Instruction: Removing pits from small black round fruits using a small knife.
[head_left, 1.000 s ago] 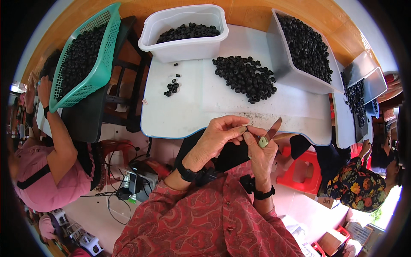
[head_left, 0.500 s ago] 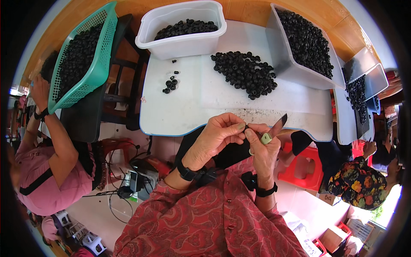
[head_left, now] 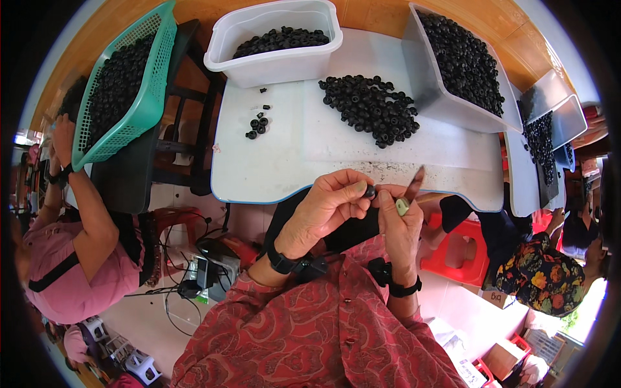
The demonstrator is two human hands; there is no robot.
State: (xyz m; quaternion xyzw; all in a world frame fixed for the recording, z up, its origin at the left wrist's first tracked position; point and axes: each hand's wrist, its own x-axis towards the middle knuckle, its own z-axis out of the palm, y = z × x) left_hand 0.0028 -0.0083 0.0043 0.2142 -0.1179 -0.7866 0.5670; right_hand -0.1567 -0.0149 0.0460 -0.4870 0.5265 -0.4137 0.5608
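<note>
Between the thumb and fingers of my left hand [head_left: 333,204] is a small round black part [head_left: 369,191], probably rubber. Close beside it, my right hand [head_left: 401,223] is closed around a knife with a pale green handle [head_left: 402,206]. The dark blade [head_left: 415,183] points up and away over the table's front edge. Beyond my hands, a pile of similar black parts [head_left: 372,110] lies on the white table [head_left: 259,168]. A few separate black pieces [head_left: 257,125] lie to the left of that pile.
At the back stands a white tub [head_left: 275,68] of black parts, with a translucent bin [head_left: 453,107] of them to its right. A green basket [head_left: 139,110] is at left, near a person in pink [head_left: 84,258]. A red stool [head_left: 456,255] stands to the right.
My left fingers have turned so that the black part now shows more fully. The knife in my right hand has tilted and shifted slightly left.
</note>
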